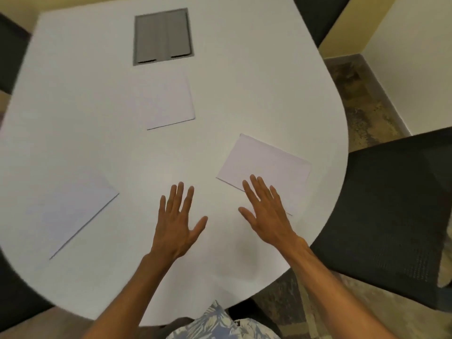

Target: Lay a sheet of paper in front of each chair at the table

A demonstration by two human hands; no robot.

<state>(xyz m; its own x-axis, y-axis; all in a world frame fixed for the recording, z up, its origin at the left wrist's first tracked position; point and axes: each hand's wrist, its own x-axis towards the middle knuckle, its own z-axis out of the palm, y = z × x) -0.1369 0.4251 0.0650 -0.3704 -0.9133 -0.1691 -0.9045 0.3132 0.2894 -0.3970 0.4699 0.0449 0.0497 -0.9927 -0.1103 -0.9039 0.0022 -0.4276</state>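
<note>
Three white sheets lie on the white table (97,118). One sheet (266,165) lies at the right, in front of the dark mesh chair (391,216). My right hand (266,211) is flat, fingers spread, its fingertips over that sheet's near corner. A second sheet (73,211) lies at the left, angled toward the table's left edge. The third sheet (166,104) lies in the middle, below the grey hatch. My left hand (178,223) hovers open over bare table between the left and right sheets. Neither hand holds anything.
A grey cable hatch (162,36) is set into the table at the far middle. Dark chairs stand at the far left (12,52), far right (318,15) and near left (17,302). Speckled carpet (362,106) and cream walls lie to the right.
</note>
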